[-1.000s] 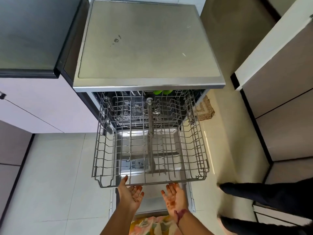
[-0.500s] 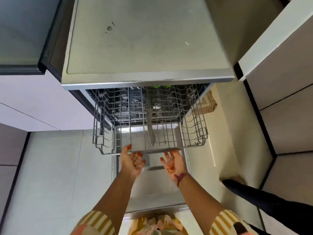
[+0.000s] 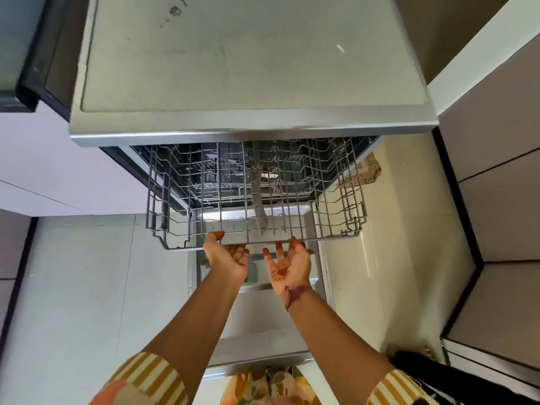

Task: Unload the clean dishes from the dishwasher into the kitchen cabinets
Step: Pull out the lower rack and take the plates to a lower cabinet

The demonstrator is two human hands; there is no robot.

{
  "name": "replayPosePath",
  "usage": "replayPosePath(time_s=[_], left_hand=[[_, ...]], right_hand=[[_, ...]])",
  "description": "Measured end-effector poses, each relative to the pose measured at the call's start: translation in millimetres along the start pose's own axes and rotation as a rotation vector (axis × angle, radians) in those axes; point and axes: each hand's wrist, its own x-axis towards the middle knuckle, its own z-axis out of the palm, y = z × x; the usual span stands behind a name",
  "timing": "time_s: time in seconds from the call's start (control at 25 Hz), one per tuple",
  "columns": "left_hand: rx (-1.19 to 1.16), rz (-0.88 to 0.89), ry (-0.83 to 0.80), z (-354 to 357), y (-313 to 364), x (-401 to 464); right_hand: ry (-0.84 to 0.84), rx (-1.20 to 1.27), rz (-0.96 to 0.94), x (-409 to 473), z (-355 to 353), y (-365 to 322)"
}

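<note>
Both hands, left (image 3: 226, 258) and right (image 3: 289, 266), palms up, fingers relaxed, touch wire rack (image 3: 344, 206) front edge, frame center; dishwasher door (image 3: 263, 323) below.

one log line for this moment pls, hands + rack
phase: sliding rack in | left hand: open, palm up, at rack front | right hand: open, palm up | upper rack: no dishes visible, part out | door: down

Just one view here, a wide-angle cam on the person's head looking steeply down and forward. It sits close above the dishwasher (image 3: 251, 62), whose top fills the upper frame, with floor (image 3: 87, 287) below.
</note>
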Motion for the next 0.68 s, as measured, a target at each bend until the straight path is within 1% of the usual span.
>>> replayPosePath(time_s=[0.12,0.36,0.52,0.6,0.68], left_hand=[[-0.032,0.044,-0.084,23.4,16.2,4.6],[0.020,0.136,-0.136,88.6,58.1,35.5],[0.061,0.159,-0.259,117.3,81.9,50.6],[0.071,0.171,-0.282,130.9,89.3,54.5],[0.079,0.180,-0.269,140.6,94.3,54.6]], right_hand=[[-0.071,-0.057,-0.051,19.4,21.5,-14.2],[-0.154,-0.206,-0.059,52.8,92.5,-49.3],[-0.163,-0.313,-0.086,75.7,127.8,-63.2],[-0.135,-0.363,-0.100,90.8,141.5,-68.8],[-0.133,-0.396,-0.103,105.6,147.0,-67.7]])
